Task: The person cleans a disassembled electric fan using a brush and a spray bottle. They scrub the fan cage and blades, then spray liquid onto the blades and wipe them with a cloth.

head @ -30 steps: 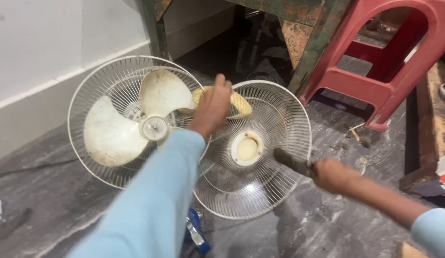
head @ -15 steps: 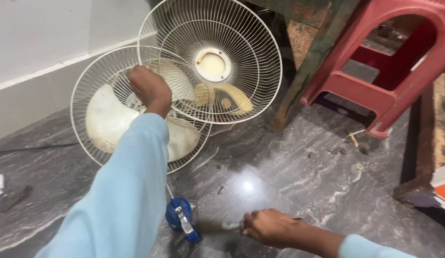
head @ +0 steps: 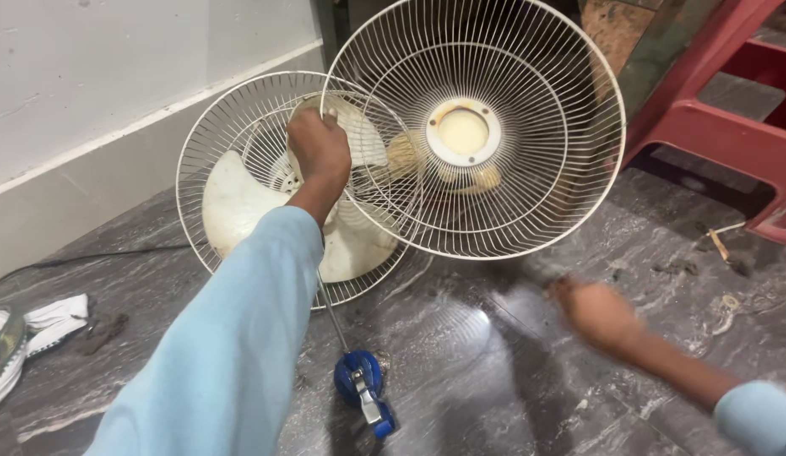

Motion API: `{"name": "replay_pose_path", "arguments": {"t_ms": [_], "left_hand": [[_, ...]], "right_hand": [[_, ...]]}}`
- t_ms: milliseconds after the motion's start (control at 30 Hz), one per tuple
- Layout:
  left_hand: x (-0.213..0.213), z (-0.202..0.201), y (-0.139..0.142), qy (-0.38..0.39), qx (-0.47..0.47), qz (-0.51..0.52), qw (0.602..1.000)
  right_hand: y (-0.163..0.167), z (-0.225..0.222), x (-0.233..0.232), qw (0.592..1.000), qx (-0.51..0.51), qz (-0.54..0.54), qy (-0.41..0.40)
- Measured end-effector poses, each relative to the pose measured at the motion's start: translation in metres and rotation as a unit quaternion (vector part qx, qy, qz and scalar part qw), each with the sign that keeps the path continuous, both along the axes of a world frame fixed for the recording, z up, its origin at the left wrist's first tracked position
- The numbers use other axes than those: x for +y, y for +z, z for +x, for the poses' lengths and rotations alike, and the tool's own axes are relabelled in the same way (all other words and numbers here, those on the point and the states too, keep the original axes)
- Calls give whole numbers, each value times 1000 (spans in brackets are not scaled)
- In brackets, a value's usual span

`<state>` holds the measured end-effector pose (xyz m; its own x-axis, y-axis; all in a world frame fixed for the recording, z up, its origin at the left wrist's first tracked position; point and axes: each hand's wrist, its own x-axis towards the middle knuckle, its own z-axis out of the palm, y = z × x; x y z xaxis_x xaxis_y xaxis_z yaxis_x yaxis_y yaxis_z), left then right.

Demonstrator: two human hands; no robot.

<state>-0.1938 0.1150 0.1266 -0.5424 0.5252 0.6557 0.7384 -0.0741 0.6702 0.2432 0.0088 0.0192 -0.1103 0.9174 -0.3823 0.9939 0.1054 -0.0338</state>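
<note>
My left hand (head: 321, 150) is shut on the rim of a round white wire fan grille (head: 528, 211), which it holds upright and tilted toward me. A cream centre cap (head: 462, 131) sits in the middle of that grille. Behind it stands a second grille (head: 209, 152) with the cream fan blades (head: 233, 207) inside, leaning by the wall. My right hand (head: 600, 317) hovers low over the floor at the lower right. Motion blur hides its fingers, and a dark smear at its tip may be a tool.
A blue fitting on a thin metal rod (head: 363, 390) lies on the dark marble floor (head: 460, 355) below the grilles. A red plastic stool (head: 714, 127) stands at the right. A white cloth (head: 47, 319) and a black cable (head: 97, 256) lie at the left by the white wall.
My left hand has raised the loose grille further and closer to me. My right hand moved from low near the blue fitting out to the right.
</note>
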Motion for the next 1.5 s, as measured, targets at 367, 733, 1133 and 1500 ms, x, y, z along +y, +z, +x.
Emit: {"name": "replay_pose_path", "arguments": {"t_ms": [367,733,1133,1500], "left_hand": [[-35,-14,15,-85,-235,-25,968],[-11,-10,0,25,-38,24,999],[10,66,-33,-61,-64,-92,992],[-11,79,-51,-71,-25,-92,993]], "right_hand": [[-28,14,43,973,-207,69,79],[-46,151,-106,961,153,32,229],[-34,291,-33,963,-242,-21,-114],[-67,131,-53,900,41,-169,399]]}}
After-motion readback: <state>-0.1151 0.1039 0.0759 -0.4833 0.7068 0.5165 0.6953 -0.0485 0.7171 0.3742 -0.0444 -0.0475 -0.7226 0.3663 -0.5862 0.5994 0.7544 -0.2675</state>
